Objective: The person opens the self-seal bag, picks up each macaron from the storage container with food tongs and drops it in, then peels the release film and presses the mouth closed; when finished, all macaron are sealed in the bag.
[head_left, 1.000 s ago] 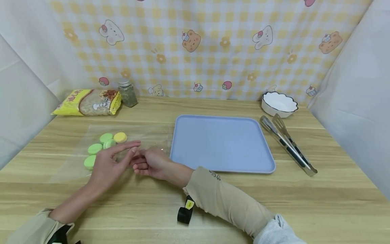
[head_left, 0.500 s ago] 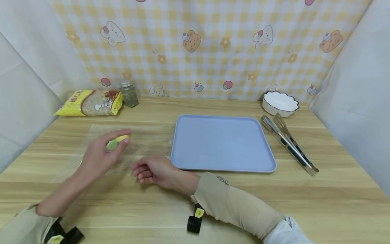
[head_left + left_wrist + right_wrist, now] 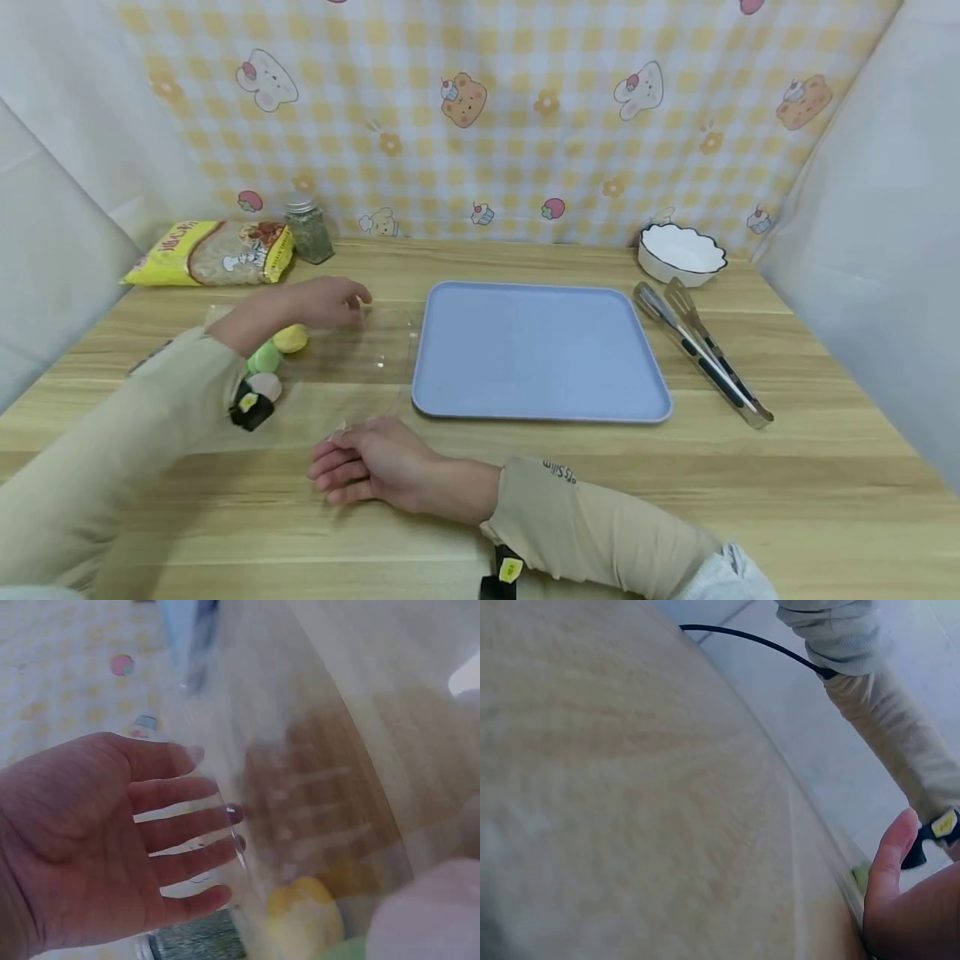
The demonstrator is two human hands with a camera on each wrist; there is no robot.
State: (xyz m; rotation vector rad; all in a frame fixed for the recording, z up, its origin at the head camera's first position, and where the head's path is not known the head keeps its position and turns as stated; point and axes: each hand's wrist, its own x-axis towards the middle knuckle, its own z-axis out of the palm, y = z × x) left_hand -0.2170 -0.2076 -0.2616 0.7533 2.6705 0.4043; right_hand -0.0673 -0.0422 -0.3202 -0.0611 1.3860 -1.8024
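Note:
A clear plastic sheet [image 3: 345, 358] lies at the left of the table, by the macarons. Green macarons [image 3: 264, 357], a yellow macaron [image 3: 291, 338] and a pink macaron [image 3: 266, 385] show beside my left sleeve, which hides part of the group. My left hand [image 3: 318, 302] is stretched over the sheet's far side; in the left wrist view its fingers [image 3: 187, 825] are straight and spread, tips right at the film. Thumb and forefinger of my right hand [image 3: 386, 467] pinch the sheet's near edge, the other fingers loosely curled. The yellow macaron [image 3: 304, 919] shows through the film.
To the right lies a blue tray [image 3: 540, 354]. Tongs [image 3: 697, 350] and a scalloped white dish [image 3: 682, 252] sit beyond it. A yellow bag [image 3: 213, 252] and a jar of dried herbs [image 3: 309, 229] stand at the back left, near the patterned curtain [image 3: 510, 125].
My left hand has swung from above the macarons to the sheet's far side. My right hand has drawn nearer to me. The pink macaron has come into view.

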